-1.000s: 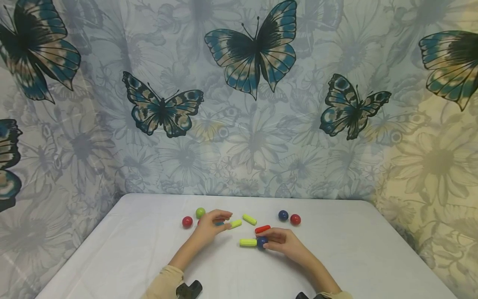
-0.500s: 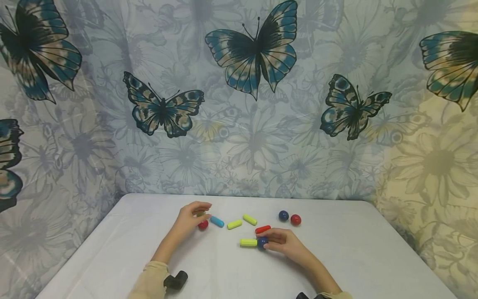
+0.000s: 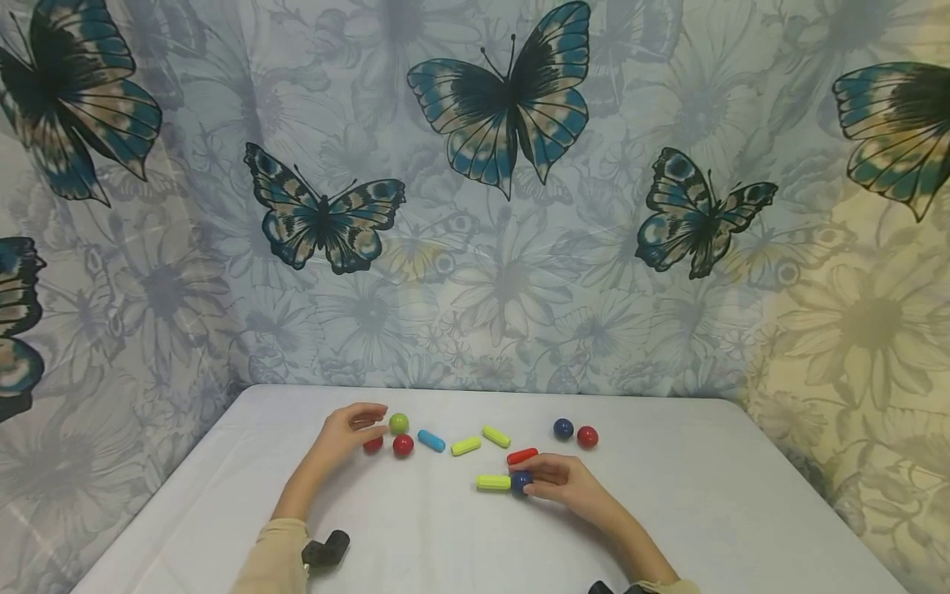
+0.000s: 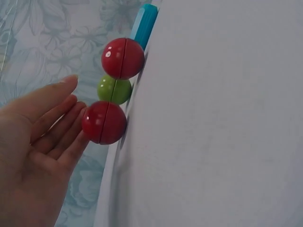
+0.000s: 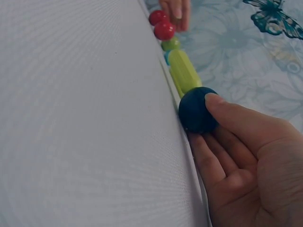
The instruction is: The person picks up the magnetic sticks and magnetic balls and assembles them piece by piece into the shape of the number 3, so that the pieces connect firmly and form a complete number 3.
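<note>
My left hand [image 3: 347,433] is at the left group of balls, its loosely bent fingers right beside a red ball [image 4: 104,123] and holding nothing. In the head view the hand partly hides that ball. A green ball [image 3: 398,423] and a second red ball [image 3: 403,446] lie just right of it. With thumb and fingers my right hand [image 3: 567,483] pinches a dark blue ball [image 5: 198,110]. A yellow-green stick [image 3: 493,482] sits end-on against this ball, on its left side. Behind the right fingertips lies a red stick [image 3: 523,455].
A light blue stick [image 3: 431,440] and two yellow-green sticks, one nearer [image 3: 466,445] and one farther back [image 3: 496,436], lie mid-table. Farther right another dark blue ball [image 3: 563,428] and a red ball [image 3: 587,436] sit together. The white table [image 3: 668,495] meets a butterfly-patterned curtain [image 3: 512,330].
My left hand has moved left, away from the light blue stick, past the green ball and one red ball to the leftmost red ball. My right hand keeps its place on the blue ball.
</note>
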### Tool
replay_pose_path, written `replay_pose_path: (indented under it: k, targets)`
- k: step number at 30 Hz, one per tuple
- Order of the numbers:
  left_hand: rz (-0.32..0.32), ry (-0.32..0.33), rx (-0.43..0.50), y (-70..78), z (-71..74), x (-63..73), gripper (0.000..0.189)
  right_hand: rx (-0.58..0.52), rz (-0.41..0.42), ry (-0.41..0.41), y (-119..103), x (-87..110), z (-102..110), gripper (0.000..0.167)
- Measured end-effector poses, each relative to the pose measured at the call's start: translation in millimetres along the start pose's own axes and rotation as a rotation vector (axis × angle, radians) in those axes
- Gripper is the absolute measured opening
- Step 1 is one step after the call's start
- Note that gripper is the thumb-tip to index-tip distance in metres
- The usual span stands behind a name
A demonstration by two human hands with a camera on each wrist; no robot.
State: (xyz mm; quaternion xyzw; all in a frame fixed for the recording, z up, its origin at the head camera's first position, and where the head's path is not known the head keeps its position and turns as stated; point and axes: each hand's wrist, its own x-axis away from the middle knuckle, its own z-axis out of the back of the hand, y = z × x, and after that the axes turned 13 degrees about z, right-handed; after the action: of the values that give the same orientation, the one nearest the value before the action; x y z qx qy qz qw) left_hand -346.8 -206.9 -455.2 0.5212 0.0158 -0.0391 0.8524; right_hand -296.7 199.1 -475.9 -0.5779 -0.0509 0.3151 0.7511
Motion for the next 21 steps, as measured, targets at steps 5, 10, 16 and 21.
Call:
replay_pose_path:
  k: [5, 10, 16, 21]
  targets:
    - [0.054, -0.067, -0.018, -6.3, 7.3, 1.6, 0.042, 0.001, 0.007, -0.002, 0, -0.1, 0, 0.037]
    - [0.072, -0.114, -0.051, -8.2, 11.9, 4.4, 0.043, 0.001, -0.004, 0.001, -1, 0.5, 0, 0.037]
    - [0.075, -0.114, -0.094, -9.8, 14.5, 6.6, 0.042, 0.003, -0.016, 0.005, -1, 0.3, -1, 0.037]
    - [0.097, -0.084, -0.096, -11.8, 15.6, 7.3, 0.039, -0.004, -0.015, 0.004, -2, 0.2, -1, 0.038]
